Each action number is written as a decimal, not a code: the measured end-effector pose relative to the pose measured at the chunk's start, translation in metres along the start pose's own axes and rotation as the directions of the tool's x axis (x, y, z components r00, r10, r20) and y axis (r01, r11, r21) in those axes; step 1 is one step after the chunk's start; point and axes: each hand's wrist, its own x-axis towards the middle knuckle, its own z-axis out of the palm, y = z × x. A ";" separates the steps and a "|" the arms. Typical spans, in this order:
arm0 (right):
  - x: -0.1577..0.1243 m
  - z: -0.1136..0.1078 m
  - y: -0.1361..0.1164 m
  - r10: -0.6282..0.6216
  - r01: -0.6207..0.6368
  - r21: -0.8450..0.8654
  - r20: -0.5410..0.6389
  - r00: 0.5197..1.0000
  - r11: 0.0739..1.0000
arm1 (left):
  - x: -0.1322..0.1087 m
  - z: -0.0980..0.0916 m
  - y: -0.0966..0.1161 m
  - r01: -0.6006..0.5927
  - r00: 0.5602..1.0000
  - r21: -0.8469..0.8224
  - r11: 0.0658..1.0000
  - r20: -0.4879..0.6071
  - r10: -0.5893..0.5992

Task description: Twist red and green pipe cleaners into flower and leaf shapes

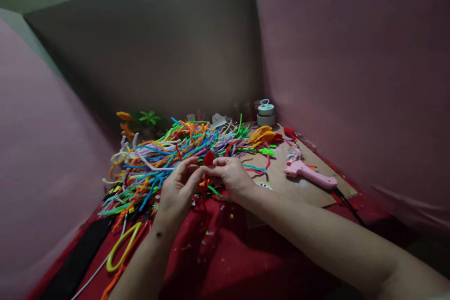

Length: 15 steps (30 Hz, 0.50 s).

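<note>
Between my two hands is a red pipe cleaner piece with a rounded, fuzzy top and red strands hanging below it. My left hand pinches it from the left, thumb and fingertips together. From the right, my right hand closes its thumb and fingers on the same red piece. The fingertips of both hands nearly meet and hide part of it. Just behind them spreads a large heap of multicoloured pipe cleaners.
A pink glue gun lies on a brown board at the right. Behind stands a pale blue lidded container. Orange petal shapes rest beside the heap. A yellow loop lies front left on the red cloth. Pink walls flank both sides.
</note>
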 end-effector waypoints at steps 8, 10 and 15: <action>0.015 -0.011 -0.005 -0.091 0.099 0.124 -0.069 0.993 0.987 | 0.007 0.009 0.014 0.202 0.957 0.066 0.977 0.198 -0.211; 0.015 -0.010 -0.006 -0.082 0.092 0.132 -0.075 0.994 0.987 | 0.009 0.014 0.019 0.216 0.958 0.064 0.974 0.179 -0.225; 0.018 -0.012 -0.011 -0.067 0.086 0.181 -0.108 0.992 0.980 | 0.019 0.017 0.024 0.187 0.975 0.002 0.982 0.122 -0.185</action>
